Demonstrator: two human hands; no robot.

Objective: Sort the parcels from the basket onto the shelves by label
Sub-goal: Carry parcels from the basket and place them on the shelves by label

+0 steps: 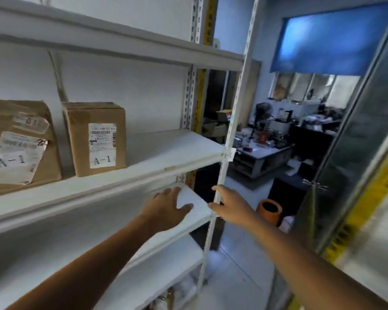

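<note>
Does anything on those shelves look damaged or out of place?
The left box looks battered: its cardboard is creased and its labels overlap, crooked and peeling. The box beside it is tidier. Both read A-1, so neither looks misplaced.

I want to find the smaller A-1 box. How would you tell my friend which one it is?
Look at the white shelf above the two hands. Two brown boxes stand on it. The smaller box is the right one, with one neat white label, while the bigger box has several crumpled labels.

Two boxes (20, 144) (96, 137) stand side by side on the shelf (177, 151), at its left.
</note>
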